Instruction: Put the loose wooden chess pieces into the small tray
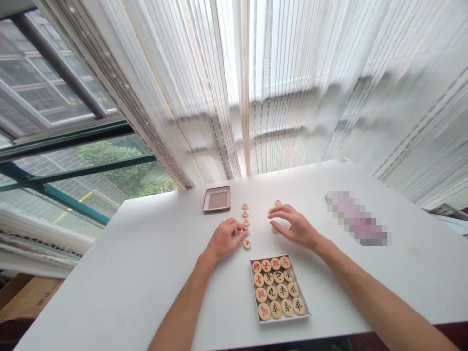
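Boxed discs (pixel 272 292) sit nearest; left hand (pixel 224 240) fingertips touch a loose disc (pixel 247 231), grip unclear; right hand (pixel 294 227), spread, half-hides more discs (pixel 274 230).

Bright backlit daylight, wide-angle view.
Daylight floods through sheer curtains (pixel 278 73) at 12 o'clock, nearly blown out; left hand (pixel 223 239) and right hand (pixel 296 226) cast faint shadows on the white table (pixel 146 273). Edges bend; curtains smear at 2 o'clock.

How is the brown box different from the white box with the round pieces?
The brown box is empty; the white box is packed with round pieces. The brown box lies far back by the curtain, the white box near the front edge. Both are flat rectangles on the white table.
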Tool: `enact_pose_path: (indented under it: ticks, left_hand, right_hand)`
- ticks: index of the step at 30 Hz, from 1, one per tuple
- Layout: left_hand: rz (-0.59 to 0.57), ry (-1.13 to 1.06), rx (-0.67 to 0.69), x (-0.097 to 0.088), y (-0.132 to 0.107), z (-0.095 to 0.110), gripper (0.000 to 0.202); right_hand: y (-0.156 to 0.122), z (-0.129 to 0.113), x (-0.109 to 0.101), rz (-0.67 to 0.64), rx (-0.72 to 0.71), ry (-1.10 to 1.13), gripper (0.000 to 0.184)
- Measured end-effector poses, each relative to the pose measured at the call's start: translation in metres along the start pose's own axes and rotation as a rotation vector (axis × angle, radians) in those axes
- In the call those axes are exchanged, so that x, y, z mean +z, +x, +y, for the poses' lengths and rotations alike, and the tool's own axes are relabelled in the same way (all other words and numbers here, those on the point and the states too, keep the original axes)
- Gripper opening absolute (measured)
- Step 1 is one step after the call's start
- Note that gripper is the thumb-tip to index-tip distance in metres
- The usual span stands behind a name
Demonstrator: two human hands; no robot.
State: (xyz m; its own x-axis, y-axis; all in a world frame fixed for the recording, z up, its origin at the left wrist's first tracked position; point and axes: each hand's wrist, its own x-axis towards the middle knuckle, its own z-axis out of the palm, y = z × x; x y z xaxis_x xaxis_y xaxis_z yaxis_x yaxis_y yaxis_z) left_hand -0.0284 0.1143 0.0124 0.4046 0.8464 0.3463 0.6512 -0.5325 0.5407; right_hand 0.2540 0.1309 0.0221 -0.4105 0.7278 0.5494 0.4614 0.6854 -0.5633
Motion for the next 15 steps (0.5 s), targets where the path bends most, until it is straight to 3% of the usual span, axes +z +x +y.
enact_pose_path:
  ticks: [15]
  left_hand:
    - [0.007, -0.010, -0.009, 0.0004, 0.0011, 0.0016, 0.006]
  right_hand:
    - [-0.0002, 0.0027, -0.0008, 0.040, 0.033, -0.002, 0.019]
